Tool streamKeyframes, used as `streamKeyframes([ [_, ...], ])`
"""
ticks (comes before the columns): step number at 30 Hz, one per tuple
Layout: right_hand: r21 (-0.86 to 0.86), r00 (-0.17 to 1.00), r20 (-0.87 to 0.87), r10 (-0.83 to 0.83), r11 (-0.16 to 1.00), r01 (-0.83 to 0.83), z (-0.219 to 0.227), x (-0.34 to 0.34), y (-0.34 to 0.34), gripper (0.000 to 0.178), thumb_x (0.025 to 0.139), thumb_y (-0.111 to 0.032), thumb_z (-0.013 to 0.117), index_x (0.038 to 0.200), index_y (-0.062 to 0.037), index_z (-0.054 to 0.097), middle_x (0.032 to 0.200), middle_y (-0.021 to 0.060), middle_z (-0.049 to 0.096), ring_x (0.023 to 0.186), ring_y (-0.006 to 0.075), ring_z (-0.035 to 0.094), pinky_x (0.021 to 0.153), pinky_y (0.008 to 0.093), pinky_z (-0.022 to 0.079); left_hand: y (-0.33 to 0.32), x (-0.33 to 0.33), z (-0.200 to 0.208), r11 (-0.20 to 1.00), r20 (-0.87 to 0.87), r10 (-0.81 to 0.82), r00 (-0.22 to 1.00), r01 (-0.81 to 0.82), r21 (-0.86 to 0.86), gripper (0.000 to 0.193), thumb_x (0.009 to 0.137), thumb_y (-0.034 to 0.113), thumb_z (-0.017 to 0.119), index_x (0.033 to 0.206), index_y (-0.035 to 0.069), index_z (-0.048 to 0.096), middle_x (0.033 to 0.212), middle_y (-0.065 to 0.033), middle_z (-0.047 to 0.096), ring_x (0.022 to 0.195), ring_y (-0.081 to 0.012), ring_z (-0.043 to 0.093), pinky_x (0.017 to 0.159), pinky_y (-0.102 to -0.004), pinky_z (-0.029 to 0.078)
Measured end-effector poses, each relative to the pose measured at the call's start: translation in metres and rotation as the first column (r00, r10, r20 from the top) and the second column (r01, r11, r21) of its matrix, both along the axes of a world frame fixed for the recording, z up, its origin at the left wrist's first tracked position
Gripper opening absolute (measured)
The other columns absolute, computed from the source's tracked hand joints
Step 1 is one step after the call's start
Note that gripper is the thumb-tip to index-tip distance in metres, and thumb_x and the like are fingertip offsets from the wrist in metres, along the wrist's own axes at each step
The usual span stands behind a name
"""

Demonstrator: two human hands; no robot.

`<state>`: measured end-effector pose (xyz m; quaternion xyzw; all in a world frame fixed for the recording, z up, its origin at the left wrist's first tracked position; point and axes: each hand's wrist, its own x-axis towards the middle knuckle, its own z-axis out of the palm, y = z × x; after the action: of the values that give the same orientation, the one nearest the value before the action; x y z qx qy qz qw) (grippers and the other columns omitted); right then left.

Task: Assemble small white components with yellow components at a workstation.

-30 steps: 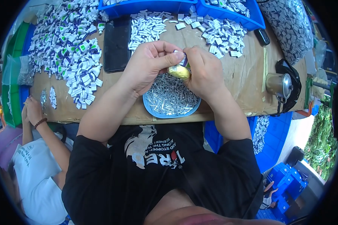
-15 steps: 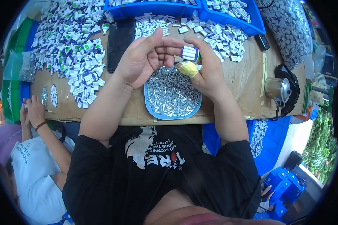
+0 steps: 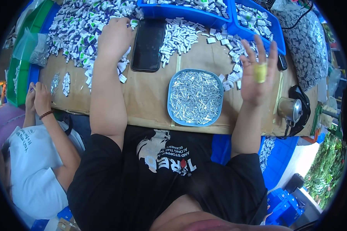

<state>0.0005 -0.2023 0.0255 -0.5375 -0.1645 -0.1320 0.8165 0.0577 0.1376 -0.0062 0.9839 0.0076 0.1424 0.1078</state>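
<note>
At the left, my left hand (image 3: 113, 40) lies over a large heap of small white, purple and green plastic pieces (image 3: 75, 34). Its fingers point down into the heap and are mostly hidden, so whether they grip anything is unclear. Raised at the right, my right hand (image 3: 258, 73) has its fingers spread, with nothing seen in it; a yellow wrap (image 3: 260, 73) covers one digit. Small white blocks (image 3: 235, 73) lie beside that hand. Between my arms stands a light blue tray (image 3: 169, 98) full of thin silvery metal pins (image 3: 194, 96).
A black phone (image 3: 146, 45) lies beside short white pieces (image 3: 179, 38). Blue bins (image 3: 219, 21) line the far side. At the right are a stuffed clear bag (image 3: 302, 46) and a metal mug (image 3: 289, 109). A co-worker's hands (image 3: 40, 98) are at the left edge.
My hands have moved apart, the left to the heap, the right outward. The white and purple piece that my right hand held is out of it. The view has shifted, uncovering the pin tray.
</note>
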Motion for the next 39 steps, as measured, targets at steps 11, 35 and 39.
streamKeyframes([
  [11, -0.990, 0.820, 0.022, 0.572, 0.129, -0.063, -0.001, -0.031, 0.038, 0.040, 0.058, -0.006, 0.070, 0.098, -0.0121, 0.066, 0.095, 0.0017, 0.060, 0.095, 0.0237, 0.052, 0.080, 0.0350, 0.039, 0.012, 0.005, -0.002, 0.984, -0.123, -0.120, 0.985, 0.102, -0.143, 0.032, 0.078, -0.009, 0.048, 0.105, 0.004, 0.062, 0.105, -0.0151, 0.063, 0.098, -0.0329, 0.060, 0.083, -0.0408, 0.048],
  [35, -0.865, 0.843, 0.135, 0.521, 0.477, -0.156, -0.008, -0.027, 0.035, 0.022, 0.065, 0.002, 0.068, 0.084, -0.0080, 0.064, 0.085, 0.0040, 0.061, 0.082, 0.0250, 0.057, 0.070, 0.0356, 0.045, -0.114, -0.037, -0.003, -0.805, 0.102, -0.563, 0.820, -0.517, -0.289, 0.027, 0.092, 0.024, 0.058, 0.108, 0.003, 0.051, 0.111, -0.0140, 0.054, 0.100, -0.0256, 0.054, 0.090, -0.0383, 0.046],
  [39, -0.802, 0.877, 0.165, 0.451, 0.580, -0.147, -0.010, -0.026, 0.033, 0.021, 0.067, 0.001, 0.071, 0.085, -0.0063, 0.062, 0.088, 0.0070, 0.062, 0.082, 0.0244, 0.061, 0.070, 0.0331, 0.047, -0.119, -0.042, 0.004, -0.739, 0.096, -0.573, 0.814, -0.462, -0.491, 0.038, 0.096, 0.030, 0.048, 0.118, -0.001, 0.049, 0.116, -0.0172, 0.053, 0.114, -0.0296, 0.050, 0.099, -0.0416, 0.041],
])
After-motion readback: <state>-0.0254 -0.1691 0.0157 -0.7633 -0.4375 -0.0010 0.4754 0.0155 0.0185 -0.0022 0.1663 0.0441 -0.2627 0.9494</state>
